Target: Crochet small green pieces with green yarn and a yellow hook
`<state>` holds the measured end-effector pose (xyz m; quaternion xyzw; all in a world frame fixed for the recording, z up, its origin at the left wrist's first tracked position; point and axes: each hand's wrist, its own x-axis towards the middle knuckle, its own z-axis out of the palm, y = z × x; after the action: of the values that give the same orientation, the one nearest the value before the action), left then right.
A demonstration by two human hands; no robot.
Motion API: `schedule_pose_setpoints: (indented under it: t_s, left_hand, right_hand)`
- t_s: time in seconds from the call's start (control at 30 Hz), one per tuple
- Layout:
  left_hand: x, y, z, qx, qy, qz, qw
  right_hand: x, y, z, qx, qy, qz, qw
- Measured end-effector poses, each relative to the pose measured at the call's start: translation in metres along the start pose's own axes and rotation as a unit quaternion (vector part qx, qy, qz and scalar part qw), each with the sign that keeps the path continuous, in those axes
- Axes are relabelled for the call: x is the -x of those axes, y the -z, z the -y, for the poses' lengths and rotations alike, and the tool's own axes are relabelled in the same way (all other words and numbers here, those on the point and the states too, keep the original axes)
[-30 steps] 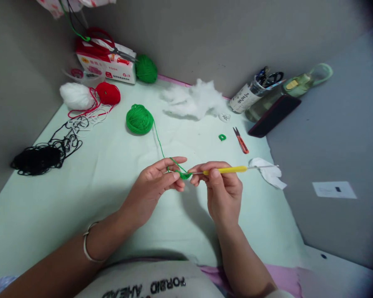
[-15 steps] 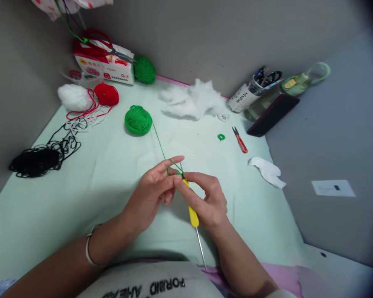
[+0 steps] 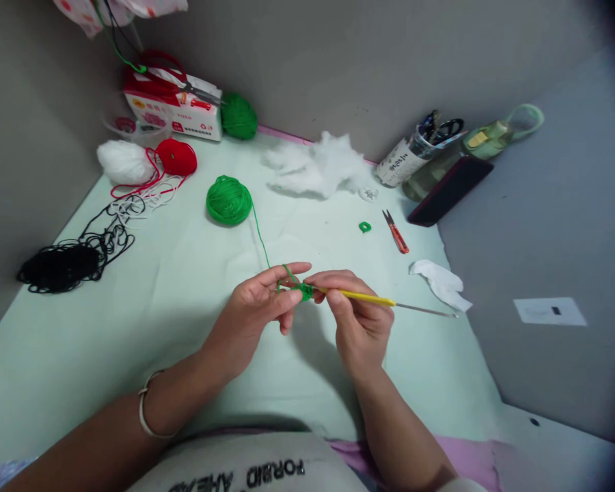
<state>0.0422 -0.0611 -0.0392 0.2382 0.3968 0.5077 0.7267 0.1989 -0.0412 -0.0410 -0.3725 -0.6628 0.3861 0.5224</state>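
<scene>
A small green crocheted piece (image 3: 305,292) is pinched between the thumb and fingers of my left hand (image 3: 259,301). Green yarn loops over the raised left index finger and runs back to a green yarn ball (image 3: 229,200) on the table. My right hand (image 3: 361,318) grips a crochet hook (image 3: 363,296) by its yellow handle, the shaft pointing out to the right and nearly level. The hook's working tip is at the green piece; fingers and yarn partly hide it.
Black yarn (image 3: 61,265), white yarn (image 3: 126,162) and red yarn (image 3: 176,158) lie at left. White stuffing (image 3: 320,167) sits at the back. At right are thread snips (image 3: 395,232), a small green ring (image 3: 365,227), a tissue (image 3: 441,283), a phone (image 3: 451,190) and a pen cup (image 3: 407,157).
My right hand has turned the crochet hook from pointing down toward me to pointing right. The green piece now shows more, and the yarn from the ball hangs slacker.
</scene>
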Motion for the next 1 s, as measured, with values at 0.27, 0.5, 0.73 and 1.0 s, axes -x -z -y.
schedule_pose_setpoints:
  t_s: [0.27,0.5,0.73,1.0]
  left_hand:
    - [-0.002,0.003,0.000,0.086,0.065,0.014,0.994]
    - [-0.004,0.003,-0.002,0.050,0.020,0.003,0.999]
    - [-0.001,-0.001,0.003,-0.016,-0.011,-0.023,1.000]
    - [-0.005,0.005,0.001,0.107,0.094,0.034,0.989]
  right_hand:
    - [0.009,0.004,-0.001,0.159,0.117,0.016,0.980]
    - [-0.006,0.005,-0.001,-0.106,-0.089,-0.043,0.989]
    - [0.005,0.000,-0.001,0.032,0.002,0.009,0.999]
    - [0.003,0.005,-0.001,0.068,0.044,-0.051,0.995]
